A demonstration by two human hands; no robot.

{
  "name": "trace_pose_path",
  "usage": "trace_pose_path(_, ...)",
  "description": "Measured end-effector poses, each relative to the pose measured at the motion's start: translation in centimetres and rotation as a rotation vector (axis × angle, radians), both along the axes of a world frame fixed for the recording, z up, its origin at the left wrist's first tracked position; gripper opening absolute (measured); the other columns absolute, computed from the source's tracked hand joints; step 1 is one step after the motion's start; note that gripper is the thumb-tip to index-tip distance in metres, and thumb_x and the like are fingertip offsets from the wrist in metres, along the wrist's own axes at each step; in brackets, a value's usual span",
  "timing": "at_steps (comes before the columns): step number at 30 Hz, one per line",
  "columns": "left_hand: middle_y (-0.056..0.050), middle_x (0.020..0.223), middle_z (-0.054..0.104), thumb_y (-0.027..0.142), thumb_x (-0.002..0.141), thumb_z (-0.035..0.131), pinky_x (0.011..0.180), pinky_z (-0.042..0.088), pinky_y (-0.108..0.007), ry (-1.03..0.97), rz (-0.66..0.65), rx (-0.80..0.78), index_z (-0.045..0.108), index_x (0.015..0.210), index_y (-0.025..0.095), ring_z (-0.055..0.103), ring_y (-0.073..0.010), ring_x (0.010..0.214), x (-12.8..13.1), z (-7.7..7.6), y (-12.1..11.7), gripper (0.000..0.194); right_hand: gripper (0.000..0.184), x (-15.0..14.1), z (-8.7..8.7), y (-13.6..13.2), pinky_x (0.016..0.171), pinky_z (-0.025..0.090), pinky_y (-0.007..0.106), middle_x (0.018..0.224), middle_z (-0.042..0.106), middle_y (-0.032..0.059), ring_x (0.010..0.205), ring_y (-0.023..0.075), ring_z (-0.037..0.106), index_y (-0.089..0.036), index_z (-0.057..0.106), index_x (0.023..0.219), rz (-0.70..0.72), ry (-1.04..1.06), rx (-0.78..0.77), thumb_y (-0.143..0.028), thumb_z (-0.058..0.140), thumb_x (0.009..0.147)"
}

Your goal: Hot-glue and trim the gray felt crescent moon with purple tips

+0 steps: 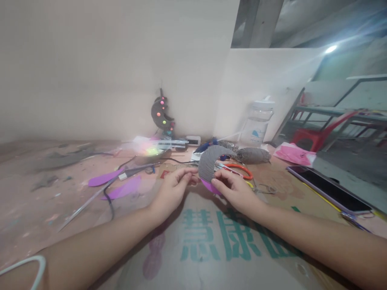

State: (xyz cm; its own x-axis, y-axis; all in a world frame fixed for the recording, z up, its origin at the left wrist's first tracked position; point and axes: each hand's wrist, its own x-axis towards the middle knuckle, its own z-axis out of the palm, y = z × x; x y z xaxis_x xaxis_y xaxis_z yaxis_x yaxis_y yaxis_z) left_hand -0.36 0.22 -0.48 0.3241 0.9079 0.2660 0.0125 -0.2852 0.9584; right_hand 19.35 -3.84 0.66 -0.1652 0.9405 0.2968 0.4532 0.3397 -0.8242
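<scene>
A crescent shape (pixel 208 162) wound in grey yarn, with a bare purple lower end, is upright above the cardboard. Its lower part is pinched between the thumb and fingers of my right hand (pixel 234 188). At its left edge is my left hand (pixel 181 181), thumb and fingertips pressed together; whether a strand of yarn is between them is too small to tell. Behind the crescent lie orange-handled scissors (pixel 242 169), partly hidden, and a skein of grey yarn (pixel 253 155).
Purple cut pieces (pixel 123 189), a dark cable (pixel 110 201) and a glue gun (pixel 133 171) lie left. A decorated dark crescent (pixel 160 114) stands by the wall. A clear bottle (pixel 256 125), pink packet (pixel 294 154) and phone (pixel 328 188) are right. Printed cardboard (pixel 199 270) covers the front.
</scene>
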Motion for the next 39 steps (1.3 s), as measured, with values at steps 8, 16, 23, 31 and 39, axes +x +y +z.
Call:
trace_pose_path(8, -0.007, 0.088, 0.075, 0.035, 0.086, 0.063, 0.083, 0.054, -0.033, -0.044, -0.028, -0.071, 0.058, 0.123, 0.014, 0.07, -0.0188, 0.087, 0.0, 0.1, 0.1, 0.043, 0.021, 0.0, 0.0, 0.0, 0.052, 0.035, 0.025, 0.064, 0.048, -0.0034, 0.056, 0.0117, 0.044, -0.02, 0.05, 0.076, 0.003, -0.014, -0.003, -0.037, 0.051, 0.089)
trace_pose_path(16, -0.015, 0.116, 0.069, 0.034, 0.094, 0.042, 0.099, 0.048, -0.043, 0.368, 0.03, 0.183, 0.059, 0.122, 0.013, 0.064, -0.0248, 0.11, 0.1, -0.5, -0.2, 0.039, 0.019, 0.4, -0.4, 0.2, 0.047, 0.036, 0.024, 0.058, 0.048, -0.0067, 0.044, 0.0097, 0.046, -0.022, 0.047, 0.081, -0.029, -0.001, -0.009, -0.037, 0.048, 0.093)
trace_pose_path(23, -0.012, 0.157, 0.036, 0.052, 0.092, 0.046, 0.117, 0.028, -0.049, 0.849, -0.739, 0.254, 0.049, 0.143, 0.017, 0.026, -0.0339, 0.147, -1.0, 3.4, -3.8, 0.062, 0.017, 0.7, -0.9, 0.5, 0.044, 0.038, 0.023, 0.048, 0.046, -0.009, 0.04, 0.0121, 0.049, -0.024, 0.043, 0.085, -0.062, 0.062, -0.066, -0.037, 0.045, 0.095)
trace_pose_path(31, -0.012, 0.123, 0.069, 0.058, 0.072, 0.071, 0.1, 0.046, -0.047, 0.761, -0.771, 0.257, 0.069, 0.12, 0.022, 0.057, -0.0365, 0.122, -2.2, 6.0, -3.6, 0.06, 0.016, 0.9, -1.2, 0.7, 0.042, 0.039, 0.022, 0.052, 0.048, -0.0084, 0.042, 0.012, 0.052, -0.024, 0.042, 0.086, -0.022, 0.124, -0.083, -0.037, 0.045, 0.095)
trace_pose_path(39, -0.007, 0.105, 0.069, 0.047, 0.089, 0.059, 0.083, 0.053, -0.034, 0.199, -0.02, 0.231, 0.049, 0.137, 0.026, 0.066, -0.0195, 0.092, -1.8, 4.2, 0.1, 0.053, 0.016, 0.2, -0.3, 0.0, 0.04, 0.039, 0.021, 0.062, 0.049, -0.0061, 0.044, 0.0098, 0.05, -0.022, 0.046, 0.085, 0.038, 0.098, -0.089, -0.037, 0.05, 0.091)
